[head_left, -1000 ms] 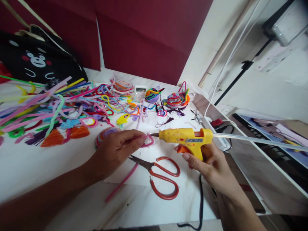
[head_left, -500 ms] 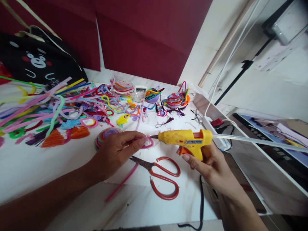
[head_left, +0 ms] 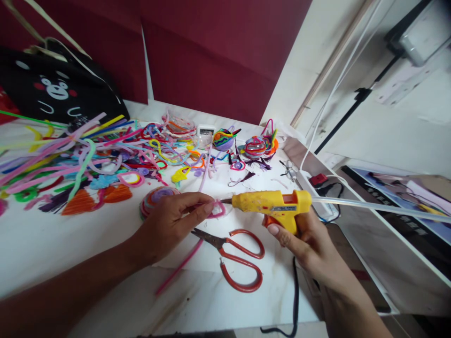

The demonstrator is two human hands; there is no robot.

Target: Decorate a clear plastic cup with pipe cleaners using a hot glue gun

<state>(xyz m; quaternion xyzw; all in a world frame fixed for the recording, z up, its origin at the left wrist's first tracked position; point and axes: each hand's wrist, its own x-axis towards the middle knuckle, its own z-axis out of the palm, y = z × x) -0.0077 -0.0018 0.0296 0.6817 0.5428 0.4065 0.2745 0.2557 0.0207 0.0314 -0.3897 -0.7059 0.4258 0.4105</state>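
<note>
My left hand (head_left: 179, 216) pinches a small loop of pink pipe cleaner (head_left: 219, 210) between thumb and fingertips. My right hand (head_left: 303, 241) is wrapped round the handle of a yellow glue gun (head_left: 271, 202), its thumb by the orange trigger. The gun's nozzle points left and meets or nearly meets the pink loop; contact is hard to tell. A clear glue stick (head_left: 373, 205) sticks out of the gun's back. Below lie scissors with red handles (head_left: 243, 260), blades partly behind my left hand. A coiled, multicoloured ball (head_left: 155, 199) sits behind that hand.
Loose pipe cleaners (head_left: 84, 159) heap up at the left, with orange tassels (head_left: 79, 202) in front. Decorated balls (head_left: 255, 146) stand at the back. A black bag (head_left: 59, 89) is behind the heap. At the right are a power strip (head_left: 326, 206) and a black cord (head_left: 295, 295).
Both hands stay almost where they were. The orange trigger sits closer to the gun's handle now, and my right thumb has shifted slightly. The scissors have not moved.
</note>
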